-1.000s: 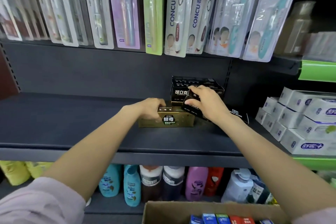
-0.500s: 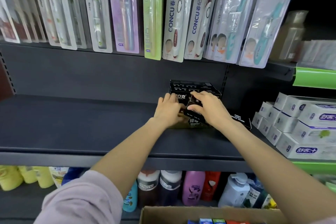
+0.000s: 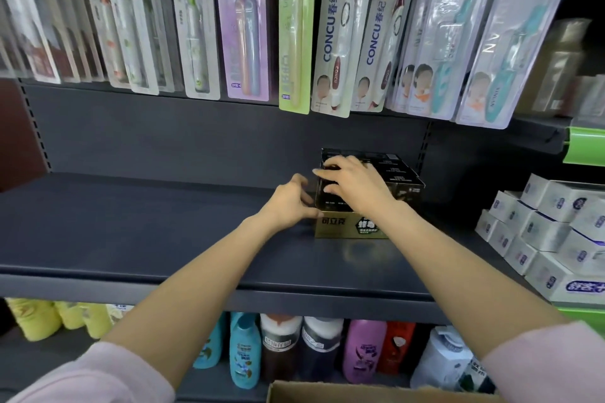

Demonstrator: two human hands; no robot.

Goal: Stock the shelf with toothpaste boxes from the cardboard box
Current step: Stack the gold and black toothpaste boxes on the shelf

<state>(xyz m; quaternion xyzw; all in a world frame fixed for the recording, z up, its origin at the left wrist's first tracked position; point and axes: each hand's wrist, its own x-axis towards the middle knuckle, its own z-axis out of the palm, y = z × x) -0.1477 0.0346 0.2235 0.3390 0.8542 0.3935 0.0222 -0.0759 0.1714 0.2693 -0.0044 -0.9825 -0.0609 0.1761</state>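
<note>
At the bottom edge sits the open cardboard box (image 3: pixel 327 391), only its rim in sight. Just beyond it, a lower shelf carries a row of bottles (image 3: pixel 281 350). Both bare forearms reach up and forward over the dark shelf (image 3: pixel 131 239). On that shelf a gold toothpaste box (image 3: pixel 340 226) lies flat, and black toothpaste boxes (image 3: pixel 396 173) are stacked on top of it. The left hand (image 3: pixel 288 203) is at the stack's left side, fingers curled loosely toward the black boxes, thumb against the gold box's upper left corner; its grip closes on nothing. The right hand (image 3: pixel 353 183) lies spread over the front black box, fingers splayed across its top and front, pressing rather than clasping. White boxes (image 3: pixel 550 239) are piled to the right. Behind and above, toothbrush packs (image 3: pixel 330 42) hang in a row.
</note>
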